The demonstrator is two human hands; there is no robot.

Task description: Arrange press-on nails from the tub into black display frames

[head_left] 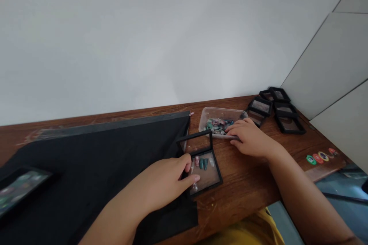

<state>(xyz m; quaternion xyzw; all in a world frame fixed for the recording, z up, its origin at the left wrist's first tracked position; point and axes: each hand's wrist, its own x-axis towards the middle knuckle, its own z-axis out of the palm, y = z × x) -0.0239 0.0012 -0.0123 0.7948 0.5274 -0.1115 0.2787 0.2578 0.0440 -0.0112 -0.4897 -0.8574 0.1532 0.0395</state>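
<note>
The left hand [169, 176] is at the left side of the open black case [209, 178]; its thumb and forefinger stand apart, and whether they grip the case cannot be determined. The case lies partly on the black sheet [115, 157], with nail-shaped pieces [201, 164] inside. Beyond it, the right hand [249, 136] reaches over the near rim of the clear container [203, 119], fingers bent among loose pieces [217, 124]; any pinch cannot be determined. Farther right, other black cases [288, 124] rest on the counter [238, 183].

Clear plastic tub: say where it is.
In the head view, the clear plastic tub sits right of centre, beyond the open black case, the right hand at its near-right corner.
</note>
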